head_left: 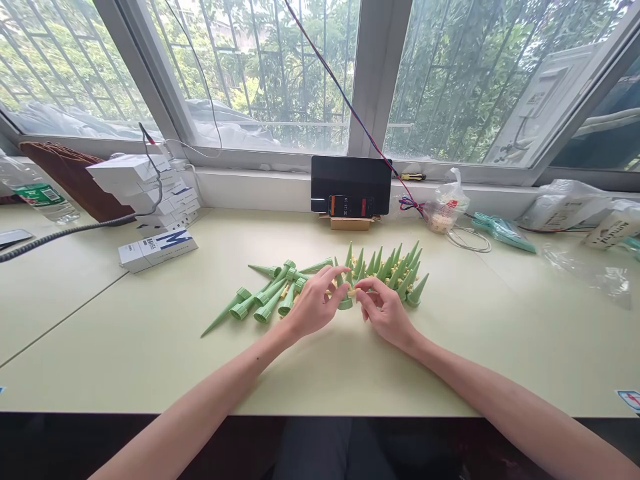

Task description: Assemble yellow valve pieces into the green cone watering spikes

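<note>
My left hand [315, 301] is closed round a green plastic watering spike [345, 304], which stands point up on its cap. From the other side, my right hand [389, 315] pinches a small pale yellow piece [352, 293] against the side of this spike. Whether that piece is seated in it, I cannot tell. Several loose green spikes [270, 300] lie in a heap by my left hand, partly hidden behind it. Beyond my right hand, upright spikes [400, 270] with yellow pieces at their sides stand close together in rows.
A phone [345, 206] showing a timer leans on a dark screen [350, 177] at the back. White boxes [157, 250] are at the left near a plastic bottle [47, 197]. Plastic bags [563, 203] and a teal item [505, 230] lie on the right.
</note>
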Demonstrator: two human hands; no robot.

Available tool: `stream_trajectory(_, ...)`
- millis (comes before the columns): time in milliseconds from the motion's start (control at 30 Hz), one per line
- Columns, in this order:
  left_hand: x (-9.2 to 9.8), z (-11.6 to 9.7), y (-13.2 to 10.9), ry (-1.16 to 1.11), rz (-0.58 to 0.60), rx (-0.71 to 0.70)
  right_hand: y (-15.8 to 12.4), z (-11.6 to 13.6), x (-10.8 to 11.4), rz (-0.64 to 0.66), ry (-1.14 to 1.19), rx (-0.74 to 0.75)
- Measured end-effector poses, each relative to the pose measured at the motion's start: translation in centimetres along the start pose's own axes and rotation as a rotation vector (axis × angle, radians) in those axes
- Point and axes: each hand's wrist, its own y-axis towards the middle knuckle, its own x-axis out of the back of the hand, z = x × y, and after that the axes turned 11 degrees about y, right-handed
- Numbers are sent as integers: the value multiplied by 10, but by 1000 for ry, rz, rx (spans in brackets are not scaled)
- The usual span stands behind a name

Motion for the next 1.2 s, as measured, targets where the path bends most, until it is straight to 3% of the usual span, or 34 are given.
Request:
stream_trajectory(300,2,0,-2,7,144,-70,0,1,0,-59,13,27)
stream_trajectory(1200,-3,4,-5,151,56,-183,0,1,0,-75,14,25)
